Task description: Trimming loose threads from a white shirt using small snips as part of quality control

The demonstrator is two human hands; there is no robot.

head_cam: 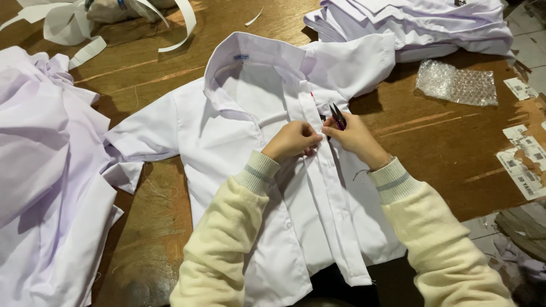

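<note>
White short-sleeved shirt (250, 170) lay face up on the wooden counter (443, 142), collar away from me, hem toward me, button placket (318, 187) running as the long axis from collar down to my lap. My left hand (293, 140) was closed in a pinch grip on the placket fabric, just below the collar. My right hand (352, 135) was closed around small black thread snips (338, 115), blades pointing up and away toward the collar, tips just beside the placket edge. Both hands were nearly touching, left on the strip, right immediately to its right side; the right hand with the snips was the nearer one to the cutting spot, which lay just left of the blades. Whether the blades were apart or together, I could not tell. Pile of more white shirts (51, 170) sat at my left, another folded stack (421, 23) at far right, bubble wrap piece (456, 83) and paper labels (526, 165) on the right side, white fabric strips (85, 28) at far left
</note>
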